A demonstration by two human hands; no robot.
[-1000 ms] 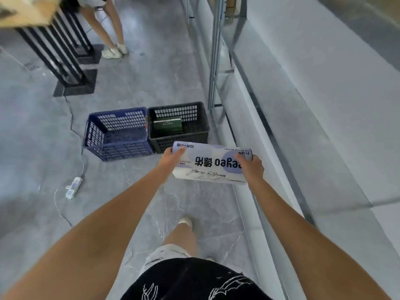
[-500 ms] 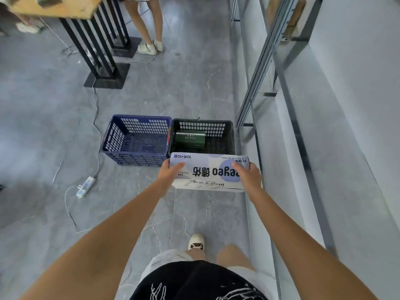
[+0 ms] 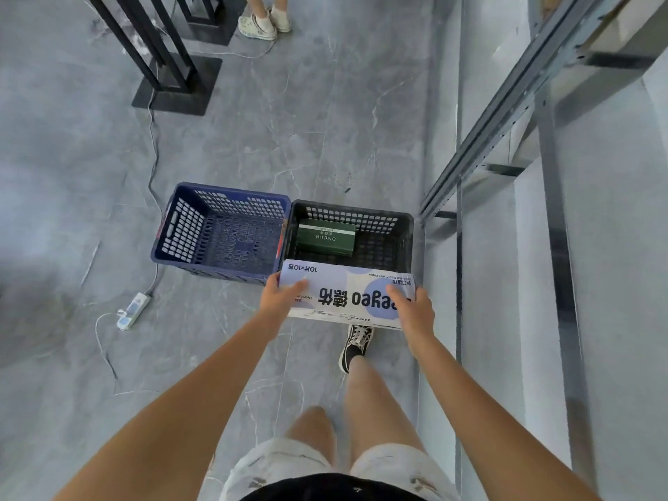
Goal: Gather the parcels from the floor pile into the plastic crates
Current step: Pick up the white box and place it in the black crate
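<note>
I hold a white and pale-blue box (image 3: 347, 294) with both hands, flat and level, just over the near rim of the black crate (image 3: 406, 226). My left hand (image 3: 280, 296) grips its left end, my right hand (image 3: 415, 310) its right end. A dark green box (image 3: 325, 237) lies inside the black crate at its left. The blue crate (image 3: 170, 226) stands against the black one's left side with nothing in it. The floor pile is out of view.
A white power strip (image 3: 133, 310) and its cable (image 3: 153, 146) lie on the grey floor left of the crates. Black table legs (image 3: 170, 66) stand at the back left, another person's shoes (image 3: 262, 25) beside them. Metal shelving (image 3: 506, 113) runs along the right.
I have walked closer to the crates, so they now sit lower and larger in view. The box stays in both hands and now reaches the black crate's near rim.
</note>
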